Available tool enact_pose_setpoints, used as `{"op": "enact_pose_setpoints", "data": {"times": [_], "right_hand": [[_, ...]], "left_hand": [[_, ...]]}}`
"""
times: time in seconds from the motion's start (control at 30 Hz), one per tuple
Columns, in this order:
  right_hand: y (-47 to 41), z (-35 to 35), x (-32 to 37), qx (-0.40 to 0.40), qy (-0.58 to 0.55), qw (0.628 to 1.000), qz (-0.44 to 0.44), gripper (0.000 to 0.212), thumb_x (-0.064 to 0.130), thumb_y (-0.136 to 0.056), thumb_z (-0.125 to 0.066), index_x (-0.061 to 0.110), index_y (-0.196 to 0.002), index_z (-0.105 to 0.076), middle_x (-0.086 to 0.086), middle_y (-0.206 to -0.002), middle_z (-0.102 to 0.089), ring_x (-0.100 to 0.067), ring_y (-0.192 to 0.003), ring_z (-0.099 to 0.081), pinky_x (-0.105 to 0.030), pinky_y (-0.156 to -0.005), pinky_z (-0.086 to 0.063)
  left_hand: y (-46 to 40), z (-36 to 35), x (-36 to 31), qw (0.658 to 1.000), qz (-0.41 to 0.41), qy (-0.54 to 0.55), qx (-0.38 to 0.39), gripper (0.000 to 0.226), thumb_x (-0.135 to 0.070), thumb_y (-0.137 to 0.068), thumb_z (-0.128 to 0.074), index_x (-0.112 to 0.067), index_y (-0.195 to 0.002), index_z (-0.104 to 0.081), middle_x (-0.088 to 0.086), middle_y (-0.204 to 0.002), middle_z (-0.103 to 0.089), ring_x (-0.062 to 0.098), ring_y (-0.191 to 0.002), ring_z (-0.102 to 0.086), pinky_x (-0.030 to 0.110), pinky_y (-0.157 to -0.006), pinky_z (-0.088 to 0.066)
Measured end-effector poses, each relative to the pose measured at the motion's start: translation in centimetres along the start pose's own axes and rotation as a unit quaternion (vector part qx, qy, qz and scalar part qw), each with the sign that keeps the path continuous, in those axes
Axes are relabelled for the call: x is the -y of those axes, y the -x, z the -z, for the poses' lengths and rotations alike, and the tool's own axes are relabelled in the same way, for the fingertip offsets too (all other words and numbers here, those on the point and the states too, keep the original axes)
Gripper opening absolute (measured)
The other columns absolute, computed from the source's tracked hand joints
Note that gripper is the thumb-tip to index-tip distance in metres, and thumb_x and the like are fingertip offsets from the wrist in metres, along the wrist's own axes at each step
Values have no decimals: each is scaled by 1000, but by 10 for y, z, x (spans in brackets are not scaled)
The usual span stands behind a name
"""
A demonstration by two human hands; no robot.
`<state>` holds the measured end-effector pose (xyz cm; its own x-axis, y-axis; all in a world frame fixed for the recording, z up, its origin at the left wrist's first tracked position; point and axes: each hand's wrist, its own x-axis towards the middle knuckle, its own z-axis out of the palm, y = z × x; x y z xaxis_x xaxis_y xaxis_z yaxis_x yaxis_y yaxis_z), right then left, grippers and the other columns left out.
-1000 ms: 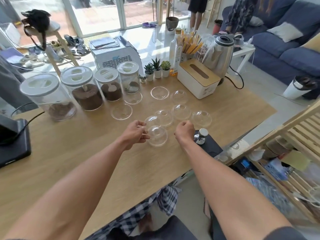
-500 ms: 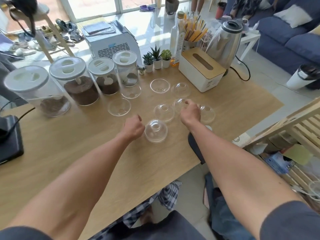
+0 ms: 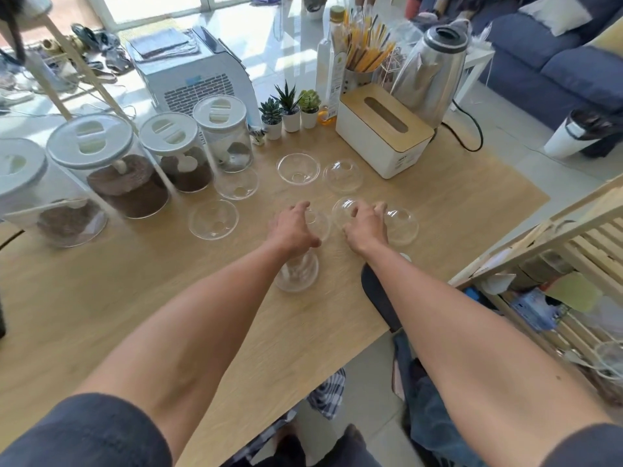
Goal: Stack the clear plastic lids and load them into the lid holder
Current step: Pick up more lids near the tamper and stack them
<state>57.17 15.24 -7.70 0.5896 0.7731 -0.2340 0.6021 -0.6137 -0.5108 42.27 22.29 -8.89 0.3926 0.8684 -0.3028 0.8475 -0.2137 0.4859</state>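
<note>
Several clear dome lids lie on the wooden table [image 3: 135, 298]. My left hand [image 3: 291, 227] cups one dome lid [image 3: 320, 224], fingers at its far side and thumb at its near side. A small stack of lids [image 3: 298, 273] sits just under my left wrist, partly hidden. My right hand [image 3: 364, 229] lies with its fingers spread between two lids, the index finger on the left lid [image 3: 344, 207], the others by the right lid [image 3: 403, 225]. More lids rest farther back [image 3: 298, 168] [image 3: 344, 176] and to the left [image 3: 213, 219] [image 3: 237, 183]. I cannot make out a lid holder.
Four white-capped jars [image 3: 124, 176] stand along the left. Small potted succulents [image 3: 290, 109], a white tissue box [image 3: 384, 129] and a steel kettle [image 3: 435, 69] line the back. A black mat [image 3: 379, 298] lies at the table's right edge, beside a wooden rack [image 3: 556, 251].
My left hand let go of the near stack and reached forward onto the lid behind it. My right hand shifted slightly onto the two lids at the right. The view tilted down.
</note>
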Motion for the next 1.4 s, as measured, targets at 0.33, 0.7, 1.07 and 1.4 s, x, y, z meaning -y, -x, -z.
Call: {"op": "enact_pose_setpoints", "data": {"times": [0.33,0.7,1.07,1.4], "right_hand": [[21,13,18,-68,-33,993,91,43,59,-98,-56,17,-98,-47,-12,-159,-39,-31,-118,-59,-39,-80,-46],[89,-4,27,1,12,964,267,54,64,-85,-74,22,-106,-47,4,-110,-56,-25,-88,-62,-39,-70,-47],[109,-33,15,86,-22,967,240,106,45,-70,-94,26,-147,-24,-12,-143,-58,-35,-130,-56,-48,-98,-52],[109,-15,-5,149,-79,965,202,109,42,-84,-72,21,-167,-3,-8,-173,-18,-27,-159,-17,-41,-124,-24]], "left_hand": [[15,51,2,986,-2,117,-120,93,-32,-79,-87,-18,-156,-37,14,-149,-43,30,-139,-43,40,-114,-37],[62,94,13,972,2,99,-214,88,-38,-82,-84,-20,-156,-39,12,-150,-40,28,-135,-47,39,-109,-42],[92,79,34,970,-10,136,-202,97,-39,-75,-89,-15,-154,-39,11,-150,-49,26,-137,-48,41,-114,-41],[113,43,43,974,-40,150,-165,94,-40,-75,-88,-10,-151,-43,8,-151,-50,22,-140,-47,37,-117,-38]]}}
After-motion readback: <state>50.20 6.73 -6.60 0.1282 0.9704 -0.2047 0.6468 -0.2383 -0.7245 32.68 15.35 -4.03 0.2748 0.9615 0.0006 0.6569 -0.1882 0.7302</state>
